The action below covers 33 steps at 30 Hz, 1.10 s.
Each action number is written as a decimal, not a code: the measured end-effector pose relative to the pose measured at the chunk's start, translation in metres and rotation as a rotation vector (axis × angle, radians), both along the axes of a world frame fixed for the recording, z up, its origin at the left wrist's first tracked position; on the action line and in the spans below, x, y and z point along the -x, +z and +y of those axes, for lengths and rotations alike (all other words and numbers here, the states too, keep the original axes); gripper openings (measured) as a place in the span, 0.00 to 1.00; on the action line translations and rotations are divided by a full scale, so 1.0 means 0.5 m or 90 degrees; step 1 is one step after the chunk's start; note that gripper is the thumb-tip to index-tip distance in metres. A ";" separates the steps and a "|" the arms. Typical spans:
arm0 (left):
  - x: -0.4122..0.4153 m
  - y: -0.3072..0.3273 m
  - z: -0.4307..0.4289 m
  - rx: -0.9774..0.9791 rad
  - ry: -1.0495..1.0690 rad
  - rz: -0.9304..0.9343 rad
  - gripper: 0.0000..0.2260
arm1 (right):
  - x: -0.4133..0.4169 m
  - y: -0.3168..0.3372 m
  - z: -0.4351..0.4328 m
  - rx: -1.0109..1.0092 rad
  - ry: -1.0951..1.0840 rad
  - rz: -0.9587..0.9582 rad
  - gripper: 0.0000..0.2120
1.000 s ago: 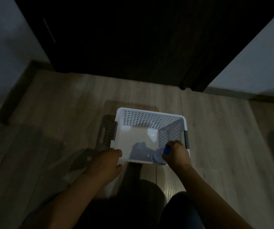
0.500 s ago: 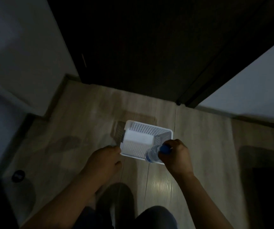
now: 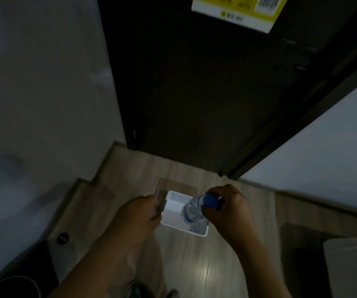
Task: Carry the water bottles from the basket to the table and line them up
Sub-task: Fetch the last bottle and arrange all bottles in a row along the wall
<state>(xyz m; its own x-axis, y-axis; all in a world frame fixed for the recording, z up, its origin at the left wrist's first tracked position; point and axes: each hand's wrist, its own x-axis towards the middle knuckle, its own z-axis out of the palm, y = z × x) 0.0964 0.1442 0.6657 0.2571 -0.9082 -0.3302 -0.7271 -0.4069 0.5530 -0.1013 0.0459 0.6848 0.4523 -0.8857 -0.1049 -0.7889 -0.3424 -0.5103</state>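
A clear water bottle (image 3: 191, 209) with a blue cap hangs by its neck from my right hand (image 3: 227, 208), which is closed around the cap end. It is held above the white perforated basket (image 3: 173, 203) that stands on the wooden floor below. My left hand (image 3: 137, 211) is to the left of the basket, fingers curled loosely and holding nothing. The part of the basket's inside that shows looks empty. No table is in view.
A dark door (image 3: 194, 93) with a yellow sticker (image 3: 237, 9) rises straight ahead. Pale walls stand on both sides. A small round black object (image 3: 62, 238) lies on the floor at the left, and a pale object (image 3: 352, 261) sits at the lower right.
My right hand lifted the bottle up out of the basket. The view rose, so the basket looks smaller and farther below. My left hand stayed beside the basket's left edge.
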 end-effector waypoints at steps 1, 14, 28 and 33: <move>-0.006 0.031 0.007 0.002 0.011 0.012 0.12 | -0.004 0.032 0.006 0.010 0.011 0.006 0.14; -0.021 0.215 0.088 0.046 0.195 -0.028 0.17 | -0.068 0.292 -0.022 0.030 0.248 -0.086 0.16; 0.053 0.297 0.353 0.058 0.614 -0.134 0.15 | -0.254 0.371 0.097 -0.019 0.631 -0.166 0.08; 0.116 0.320 0.508 0.037 0.778 -0.155 0.12 | -0.310 0.385 0.259 -0.035 0.804 -0.180 0.06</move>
